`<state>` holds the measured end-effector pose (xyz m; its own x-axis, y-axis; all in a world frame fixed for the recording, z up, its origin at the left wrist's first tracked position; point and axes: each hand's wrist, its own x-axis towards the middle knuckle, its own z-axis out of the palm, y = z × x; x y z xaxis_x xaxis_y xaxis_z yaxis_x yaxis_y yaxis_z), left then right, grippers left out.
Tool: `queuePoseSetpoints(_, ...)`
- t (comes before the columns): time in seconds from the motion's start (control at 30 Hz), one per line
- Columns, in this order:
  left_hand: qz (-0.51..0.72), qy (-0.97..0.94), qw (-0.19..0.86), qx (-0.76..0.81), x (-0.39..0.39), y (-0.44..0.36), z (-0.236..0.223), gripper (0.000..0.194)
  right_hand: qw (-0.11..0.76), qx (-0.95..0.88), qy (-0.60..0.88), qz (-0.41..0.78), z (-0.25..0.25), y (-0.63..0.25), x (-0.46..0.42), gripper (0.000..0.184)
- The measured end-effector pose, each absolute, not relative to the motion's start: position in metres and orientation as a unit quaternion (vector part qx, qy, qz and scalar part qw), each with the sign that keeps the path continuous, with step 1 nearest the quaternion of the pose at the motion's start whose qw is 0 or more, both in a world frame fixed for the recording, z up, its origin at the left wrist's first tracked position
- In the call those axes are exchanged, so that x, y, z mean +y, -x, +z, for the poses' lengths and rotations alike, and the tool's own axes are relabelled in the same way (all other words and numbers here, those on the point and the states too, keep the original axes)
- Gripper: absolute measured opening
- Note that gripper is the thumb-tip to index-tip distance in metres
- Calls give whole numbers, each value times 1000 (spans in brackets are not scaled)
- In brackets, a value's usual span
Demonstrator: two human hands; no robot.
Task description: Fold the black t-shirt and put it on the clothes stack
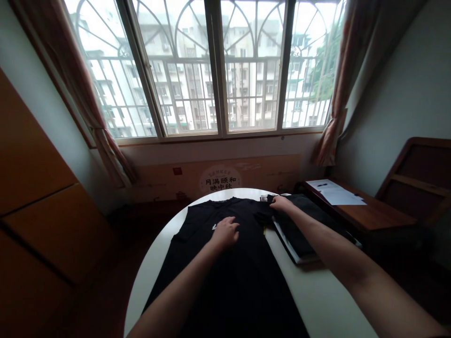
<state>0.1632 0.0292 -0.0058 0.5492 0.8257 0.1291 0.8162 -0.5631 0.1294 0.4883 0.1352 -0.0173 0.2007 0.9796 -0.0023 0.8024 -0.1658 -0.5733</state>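
Observation:
A black T-shirt lies spread flat on a round white table, its collar toward the window. My left hand rests palm down on the chest of the shirt, fingers spread. My right hand reaches to the shirt's right shoulder and sleeve, fingers closed on the fabric there. A small tag or label shows just beyond that hand.
A stack of folded dark clothes sits on the table's right side. A wooden desk with white papers stands at right, with a wooden chair beyond. A cardboard panel leans under the window; an orange cabinet is at left.

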Motion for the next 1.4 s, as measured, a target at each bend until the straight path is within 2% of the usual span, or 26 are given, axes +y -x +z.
queuePoseSetpoints(0.07,86,-906,53,410,20,-202,-14,43,256,-590,735,214,-14,-487,142,17)
queuePoseSetpoints(0.13,85,-927,81,357,12,-230,-24,52,281,-573,732,240,-12,-486,149,21)
queuePoseSetpoints(0.27,49,-939,121,317,-3,-247,-43,66,322,-546,720,282,-13,-481,159,27)
queuePoseSetpoints(0.4,50,-950,105,290,-17,-239,-50,45,360,-537,706,289,-17,-476,164,30)
queuePoseSetpoints(0.57,49,-981,66,173,-34,-238,-46,16,393,-553,687,260,-21,-474,167,33)
queuePoseSetpoints(0.67,44,-985,77,145,-42,-243,-42,11,395,-557,686,251,-21,-475,169,33)
queuePoseSetpoints(0.8,73,-972,167,148,-41,-248,-36,19,395,-559,688,242,-22,-474,170,32)
queuePoseSetpoints(0.93,153,-937,207,237,-19,-257,-27,34,400,-563,685,231,-23,-471,168,30)
queuePoseSetpoints(1.0,205,-901,209,320,0,-263,-23,32,402,-571,680,222,-22,-471,168,29)
queuePoseSetpoints(1.17,332,-738,304,502,63,-264,-18,26,394,-616,655,189,-14,-463,167,21)
queuePoseSetpoints(1.4,319,-624,399,592,146,-241,-14,32,331,-726,589,129,-16,-411,134,23)
